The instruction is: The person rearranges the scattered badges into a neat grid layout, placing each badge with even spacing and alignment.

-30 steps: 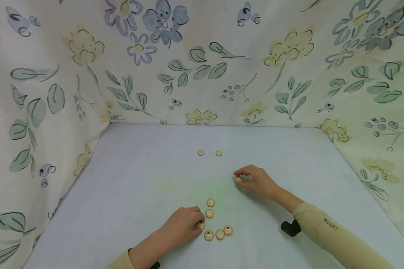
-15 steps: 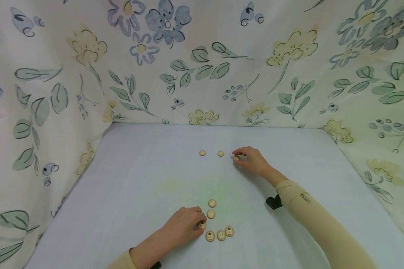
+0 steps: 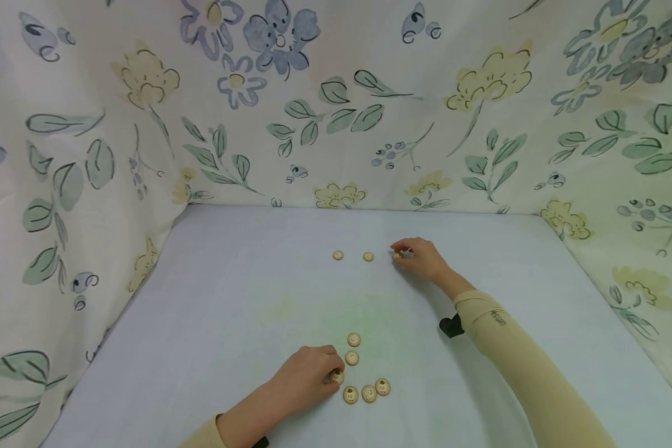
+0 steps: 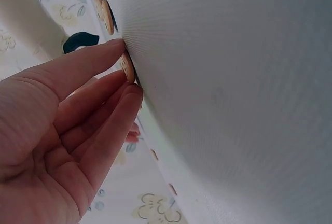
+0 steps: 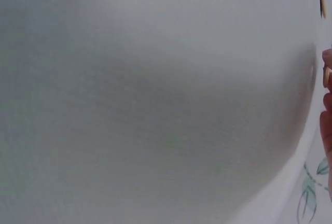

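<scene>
My left hand (image 3: 308, 376) pinches a round wooden disc (image 3: 338, 377) with a face drawn on it, down at the white table. In the left wrist view, thumb and fingertips sit at the edges of that disc (image 4: 127, 68). Farther off, my right hand (image 3: 421, 258) holds another small disc (image 3: 398, 255) between thumb and fingers, low over the table. This disc stands to the right of two others, a left one (image 3: 338, 255) and a middle one (image 3: 368, 256), roughly in line with them. The right wrist view catches only the fingers (image 5: 327, 125) at its edge.
Close to my left hand lie several more face discs: one above another (image 3: 354, 339), (image 3: 351, 358) is avoided here as a pair, and a lower disc (image 3: 350, 394) has two neighbours to its right. A flowered cloth (image 3: 336, 124) encloses the table (image 3: 229, 280) at back and sides.
My right hand has moved away from me with its disc, up to the right of the two far discs. The left hand has stayed in place on its disc.
</scene>
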`<act>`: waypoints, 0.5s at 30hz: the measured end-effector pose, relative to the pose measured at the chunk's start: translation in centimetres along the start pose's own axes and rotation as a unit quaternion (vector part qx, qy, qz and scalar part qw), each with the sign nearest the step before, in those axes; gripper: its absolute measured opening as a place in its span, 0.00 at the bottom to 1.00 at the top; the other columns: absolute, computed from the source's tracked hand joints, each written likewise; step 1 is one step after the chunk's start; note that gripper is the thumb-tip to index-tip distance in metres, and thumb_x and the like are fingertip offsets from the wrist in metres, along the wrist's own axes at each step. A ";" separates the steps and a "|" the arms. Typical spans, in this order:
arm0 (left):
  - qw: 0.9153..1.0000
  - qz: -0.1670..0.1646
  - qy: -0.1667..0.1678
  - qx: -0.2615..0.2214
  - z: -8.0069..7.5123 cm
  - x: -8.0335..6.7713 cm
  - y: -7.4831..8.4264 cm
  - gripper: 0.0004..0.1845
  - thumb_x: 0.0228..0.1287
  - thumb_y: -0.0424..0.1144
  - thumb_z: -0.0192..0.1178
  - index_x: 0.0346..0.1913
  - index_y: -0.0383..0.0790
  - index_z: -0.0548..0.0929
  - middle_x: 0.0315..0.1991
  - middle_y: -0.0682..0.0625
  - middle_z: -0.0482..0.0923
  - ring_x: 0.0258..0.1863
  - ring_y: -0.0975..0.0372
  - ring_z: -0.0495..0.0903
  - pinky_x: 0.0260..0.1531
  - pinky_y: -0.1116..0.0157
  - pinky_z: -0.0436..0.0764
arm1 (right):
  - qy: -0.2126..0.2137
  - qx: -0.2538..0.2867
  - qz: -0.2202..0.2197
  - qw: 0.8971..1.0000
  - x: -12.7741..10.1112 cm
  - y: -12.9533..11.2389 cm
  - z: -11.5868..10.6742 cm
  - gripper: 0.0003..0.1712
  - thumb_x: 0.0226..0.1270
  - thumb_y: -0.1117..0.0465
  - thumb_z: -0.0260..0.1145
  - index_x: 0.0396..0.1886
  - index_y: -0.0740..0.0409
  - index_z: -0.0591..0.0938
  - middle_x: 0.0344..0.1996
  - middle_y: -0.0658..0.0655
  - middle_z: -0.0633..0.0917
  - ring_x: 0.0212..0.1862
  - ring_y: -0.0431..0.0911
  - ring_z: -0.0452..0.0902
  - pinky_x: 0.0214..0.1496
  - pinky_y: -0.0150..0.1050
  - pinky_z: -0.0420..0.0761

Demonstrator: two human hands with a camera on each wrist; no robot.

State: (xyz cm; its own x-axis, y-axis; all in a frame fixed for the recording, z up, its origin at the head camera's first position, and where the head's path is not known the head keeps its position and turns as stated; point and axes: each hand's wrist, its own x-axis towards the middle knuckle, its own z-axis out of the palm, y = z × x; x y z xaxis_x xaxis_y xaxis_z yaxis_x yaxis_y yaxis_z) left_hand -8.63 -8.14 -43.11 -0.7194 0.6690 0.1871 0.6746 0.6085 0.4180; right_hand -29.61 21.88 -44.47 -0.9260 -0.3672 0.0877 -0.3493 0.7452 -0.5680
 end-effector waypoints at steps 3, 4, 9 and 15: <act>1.000 0.002 0.000 0.000 0.0 0.0 0.0 0.07 0.49 0.32 0.73 0.31 0.42 0.85 0.29 0.57 0.78 0.25 0.75 0.73 0.27 0.77 0.72 | -0.003 0.000 0.004 1.000 0.1 0.1 0.1 0.18 0.65 0.64 0.68 0.54 0.62 0.82 0.47 0.59 0.84 0.54 0.54 0.75 0.58 0.51 0.73; 1.000 0.002 0.000 0.001 0.0 0.0 0.0 0.07 0.49 0.32 0.73 0.31 0.43 0.85 0.29 0.57 0.78 0.25 0.74 0.73 0.27 0.76 0.72 | -0.003 -0.001 0.002 1.000 0.1 0.1 0.2 0.18 0.65 0.64 0.68 0.54 0.62 0.82 0.48 0.59 0.84 0.54 0.54 0.75 0.58 0.51 0.73; 1.000 -0.001 -0.002 0.006 0.1 0.0 0.0 0.07 0.49 0.33 0.74 0.31 0.43 0.85 0.29 0.57 0.78 0.25 0.74 0.73 0.27 0.76 0.72 | -0.007 -0.003 -0.005 1.000 0.3 0.3 0.6 0.18 0.65 0.64 0.68 0.53 0.62 0.82 0.48 0.59 0.84 0.54 0.54 0.76 0.58 0.51 0.73; 1.000 -0.004 -0.002 0.002 0.1 0.0 0.0 0.07 0.50 0.33 0.73 0.31 0.43 0.85 0.29 0.57 0.79 0.25 0.74 0.72 0.27 0.77 0.71 | -0.003 -0.004 -0.009 1.000 0.3 0.6 0.9 0.17 0.65 0.63 0.68 0.53 0.62 0.82 0.48 0.59 0.84 0.53 0.54 0.76 0.57 0.51 0.74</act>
State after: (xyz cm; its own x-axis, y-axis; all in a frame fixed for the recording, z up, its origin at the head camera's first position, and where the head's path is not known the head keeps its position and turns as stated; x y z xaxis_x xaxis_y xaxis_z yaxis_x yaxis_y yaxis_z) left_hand -8.58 -8.10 -43.23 -0.7243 0.6656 0.1800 0.6692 0.6157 0.4161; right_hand -29.99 21.71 -45.53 -0.9185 -0.3844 0.0927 -0.3674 0.7433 -0.5590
